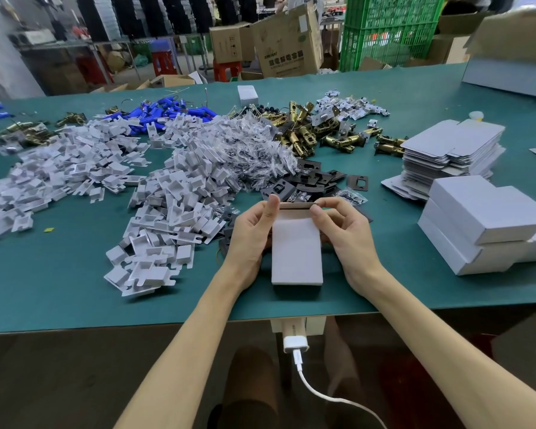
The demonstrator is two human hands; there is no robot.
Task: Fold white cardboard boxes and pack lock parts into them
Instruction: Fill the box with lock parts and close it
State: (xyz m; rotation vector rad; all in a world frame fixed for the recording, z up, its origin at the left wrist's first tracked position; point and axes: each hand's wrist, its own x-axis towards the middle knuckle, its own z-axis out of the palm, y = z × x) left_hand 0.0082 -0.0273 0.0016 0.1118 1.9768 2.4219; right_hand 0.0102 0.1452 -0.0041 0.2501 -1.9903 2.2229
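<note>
Two-handed closing of the far end flap, judging by the grip. Lying flat near the front edge of the green table: white box, clasped along one side by the left hand, thumb up against the flap, and pinched at the flap's other corner by the right hand. Next, likely: tucking the flap in squarely. Contents hidden.

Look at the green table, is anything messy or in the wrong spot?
Yes. One small white box sits alone near the far edge, away from the folded boxes stacked on the right. The flat cardboard stack beside them leans crooked, sheets fanning out at its bottom.
</note>
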